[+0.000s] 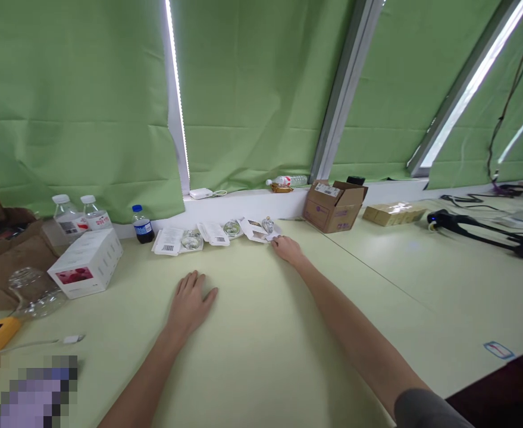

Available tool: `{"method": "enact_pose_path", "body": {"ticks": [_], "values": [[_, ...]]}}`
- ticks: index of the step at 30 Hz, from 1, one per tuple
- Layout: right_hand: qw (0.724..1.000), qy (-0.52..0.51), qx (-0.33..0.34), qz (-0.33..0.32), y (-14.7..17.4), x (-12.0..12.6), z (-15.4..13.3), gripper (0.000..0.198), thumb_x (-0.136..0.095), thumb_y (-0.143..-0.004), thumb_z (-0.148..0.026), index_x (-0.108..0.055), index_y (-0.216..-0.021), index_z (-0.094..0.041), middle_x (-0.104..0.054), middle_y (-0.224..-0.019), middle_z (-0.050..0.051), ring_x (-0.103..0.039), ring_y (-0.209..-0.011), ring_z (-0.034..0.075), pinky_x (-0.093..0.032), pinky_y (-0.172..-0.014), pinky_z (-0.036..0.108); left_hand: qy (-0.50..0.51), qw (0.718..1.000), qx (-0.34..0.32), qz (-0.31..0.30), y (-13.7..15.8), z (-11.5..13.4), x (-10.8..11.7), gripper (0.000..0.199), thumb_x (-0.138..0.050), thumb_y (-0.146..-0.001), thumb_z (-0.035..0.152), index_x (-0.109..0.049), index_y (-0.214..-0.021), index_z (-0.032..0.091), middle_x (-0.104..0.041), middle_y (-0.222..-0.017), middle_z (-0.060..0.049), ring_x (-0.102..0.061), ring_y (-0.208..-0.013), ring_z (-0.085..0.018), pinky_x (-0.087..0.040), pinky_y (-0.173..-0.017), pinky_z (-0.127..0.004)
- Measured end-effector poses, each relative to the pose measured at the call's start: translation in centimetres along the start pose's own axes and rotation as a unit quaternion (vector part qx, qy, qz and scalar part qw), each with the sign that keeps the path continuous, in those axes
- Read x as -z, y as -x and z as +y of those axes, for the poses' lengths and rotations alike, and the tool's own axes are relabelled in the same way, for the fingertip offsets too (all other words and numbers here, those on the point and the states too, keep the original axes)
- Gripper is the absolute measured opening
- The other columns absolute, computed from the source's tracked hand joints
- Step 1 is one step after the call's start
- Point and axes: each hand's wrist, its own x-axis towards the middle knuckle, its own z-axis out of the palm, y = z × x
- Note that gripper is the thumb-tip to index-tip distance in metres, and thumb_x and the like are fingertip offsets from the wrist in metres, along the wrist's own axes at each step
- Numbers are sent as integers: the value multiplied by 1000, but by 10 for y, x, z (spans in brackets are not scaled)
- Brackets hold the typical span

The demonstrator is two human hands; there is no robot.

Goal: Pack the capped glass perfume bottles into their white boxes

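Note:
My left hand lies flat on the pale table, fingers stretched out and holding nothing. Farther forward, my right hand has its fingers closed at the lower right corner of a white packet with a shiny clear piece on it. To the left of that packet lie two similar white card packets, the middle packet and the left packet, each with a clear rounded plastic part beside a printed barcode. What the clear parts contain is too small to tell.
At left stand a white box, a clear plastic jar and a blue-capped bottle. A cardboard box, a yellowish taped package and a black frame-like device are at right. Green curtains hang behind.

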Motion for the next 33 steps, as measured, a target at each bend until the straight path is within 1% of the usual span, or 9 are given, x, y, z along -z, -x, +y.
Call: {"method": "enact_pose_path", "body": {"ticks": [3, 5, 8, 15, 20, 23, 27, 31, 33], "values": [[1000, 6, -7, -9, 7, 2, 4, 29, -51, -91, -32, -55, -115, -16, -57, -117, 9, -58, -99, 19, -50, -84, 40, -1, 1000, 1, -2, 0, 0, 0, 56, -37, -87, 55, -50, -125, 16, -44, -139, -15, -36, -131, -29, -26, -107, -41], [1000, 10, -10, -13, 14, 5, 6, 29, -44, -94, -34, -60, -110, -16, -60, -113, 11, -59, -100, 21, -48, -85, 38, -1, 1000, 1, -2, 0, 0, 1, 55, -37, -87, 55, -50, -125, 17, -45, -139, -14, -37, -130, -28, -26, -107, -41], [1000, 16, -12, -18, 27, 11, 10, 42, -30, -97, -36, -66, -104, -14, -64, -107, 16, -60, -101, 24, -44, -84, 34, 1, 1000, 0, 2, 0, 0, 1, 53, -38, -87, 54, -50, -124, 18, -45, -138, -14, -38, -129, -28, -26, -107, -42], [999, 39, -7, -28, 67, 23, 11, 43, -30, -96, -36, -66, -106, -14, -67, -105, 17, -62, -98, 24, -40, -82, 31, 20, 1000, -2, 10, 0, 0, 0, 52, -40, -86, 54, -52, -122, 17, -46, -137, -15, -39, -128, -28, -26, -107, -42], [998, 43, 35, -33, 97, 29, 9, 39, -32, -95, -34, -66, -101, -16, -68, -103, 13, -63, -95, 23, -39, -80, 29, 50, 999, 3, 13, 0, -1, -1, 53, -43, -84, 54, -54, -120, 16, -46, -137, -16, -38, -129, -30, -26, -107, -43], [997, 40, 65, -31, 115, 32, 5, 40, -30, -95, -34, -66, -99, -17, -68, -104, 13, -63, -94, 23, -39, -80, 30, 122, 992, 17, 25, 0, 1, 4, 50, -46, -83, 52, -58, -114, 15, -50, -133, -16, -39, -128, -31, -27, -107, -44], [994, 33, 101, -30, 136, 36, -5, 40, -31, -95, -36, -65, -99, -17, -67, -103, 13, -62, -94, 23, -39, -81, 31, 198, 979, 22, 33, 1, 6, 16, 42, -41, -87, 48, -62, -108, 18, -62, -116, -10, -51, -116, -25, -34, -103, -38], [990, 23, 138, -27, 156, 40, -20, 39, -35, -94, -41, -64, -103, -16, -66, -105, 13, -60, -101, 24, -40, -83, 31, 235, 970, 44, 37, 2, 13, 25, 40, -42, -87, 47, -64, -104, 17, -64, -113, -10, -54, -111, -25, -40, -98, -37], [988, 19, 153, -29, 165, 41, -28, 39, -36, -93, -42, -63, -104, -16, -65, -109, 13, -59, -103, 25, -40, -84, 31, 258, 963, 66, 32, 2, 15, 28, 41, -43, -86, 49, -64, -103, 18, -64, -112, -10, -58, -103, -25, -44, -91, -37]]}}
